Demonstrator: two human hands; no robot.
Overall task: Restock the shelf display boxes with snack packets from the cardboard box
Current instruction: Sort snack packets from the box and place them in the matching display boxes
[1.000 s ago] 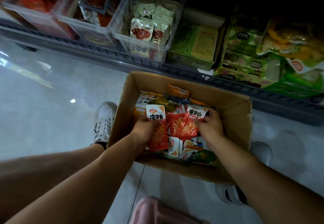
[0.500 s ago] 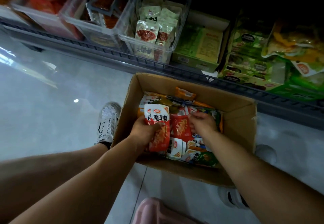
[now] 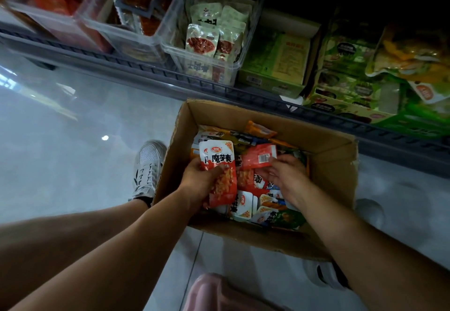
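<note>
Pale tiled floor under cardboard box

Glossy pale tiled floor, dim light

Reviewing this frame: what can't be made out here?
Head view only.
- How many packets the left hand grips: the front packet covers any behind.
- Whether the right hand pinches the red packet: the hand hides the contact.
- Contents of the left shelf bins: blurred, cut off at top.

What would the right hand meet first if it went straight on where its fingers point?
The right hand would likely meet the red barcode packet at its fingertips; whether they touch it now is unclear.
</note>
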